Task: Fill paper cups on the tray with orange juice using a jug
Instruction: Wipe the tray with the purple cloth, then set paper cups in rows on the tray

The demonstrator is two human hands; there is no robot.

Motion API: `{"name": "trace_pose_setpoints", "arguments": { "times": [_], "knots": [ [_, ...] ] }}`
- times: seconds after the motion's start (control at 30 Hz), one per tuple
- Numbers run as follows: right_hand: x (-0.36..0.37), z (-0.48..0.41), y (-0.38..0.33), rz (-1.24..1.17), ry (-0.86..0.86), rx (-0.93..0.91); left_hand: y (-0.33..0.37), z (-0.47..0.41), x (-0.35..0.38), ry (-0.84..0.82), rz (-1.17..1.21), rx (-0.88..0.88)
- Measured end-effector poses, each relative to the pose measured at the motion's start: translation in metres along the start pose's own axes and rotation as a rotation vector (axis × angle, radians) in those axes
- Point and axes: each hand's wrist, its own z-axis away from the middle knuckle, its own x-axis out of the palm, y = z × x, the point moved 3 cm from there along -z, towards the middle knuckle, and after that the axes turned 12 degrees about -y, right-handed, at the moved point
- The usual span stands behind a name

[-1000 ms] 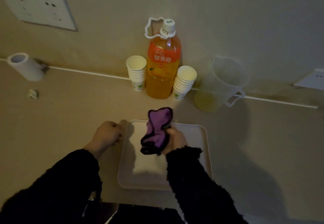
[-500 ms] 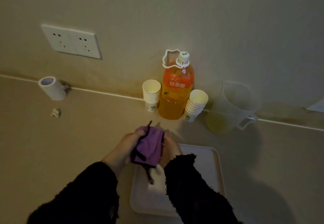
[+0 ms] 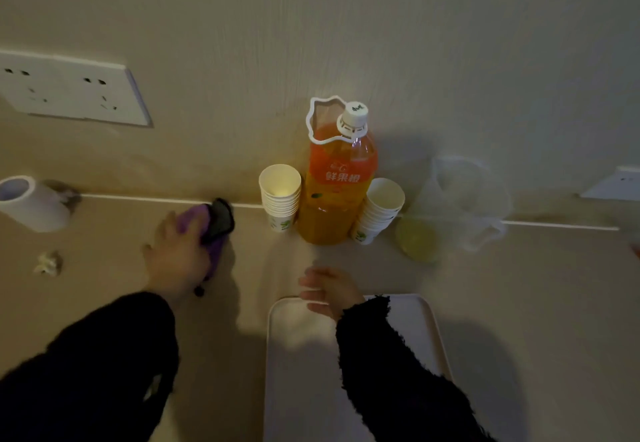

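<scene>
A white tray (image 3: 304, 365) lies on the counter in front of me with nothing on its visible part. My right hand (image 3: 329, 294) hovers over its far edge with fingers loosely spread and holds nothing. My left hand (image 3: 176, 254) holds a purple cloth (image 3: 216, 225) with a black edge near the wall, left of the cups. Two stacks of paper cups (image 3: 280, 195) (image 3: 379, 211) flank a capped orange juice bottle (image 3: 337, 182) at the wall. To the right of them stands a clear plastic jug (image 3: 453, 209) with a little yellowish liquid at its bottom.
A white roll (image 3: 31, 204) lies against the wall at the far left, with a crumpled paper scrap (image 3: 48, 263) in front of it. Wall sockets (image 3: 69, 88) sit above the counter at the left and another (image 3: 616, 183) at the far right.
Both hands held the cloth over the tray before. Now my left hand alone has carried it left toward the wall, and my right hand has let go and stays at the tray's far edge.
</scene>
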Motion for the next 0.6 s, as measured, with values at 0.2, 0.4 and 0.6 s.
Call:
{"name": "trace_pose_setpoints", "arguments": {
  "times": [0.2, 0.4, 0.6],
  "knots": [
    [-0.056, -0.008, -0.039, 0.194, 0.671, -0.35, 0.0, -0.01, 0.072, -0.463, -0.093, 0.042],
    [-0.085, -0.009, -0.082, 0.254, 0.824, -0.535, -0.004, -0.021, 0.027, -0.34, 0.222, 0.077],
    [-0.1, -0.024, -0.093, 0.332, 0.635, -0.715, 0.024, 0.015, 0.033, -0.155, 0.181, 0.103]
  ]
}}
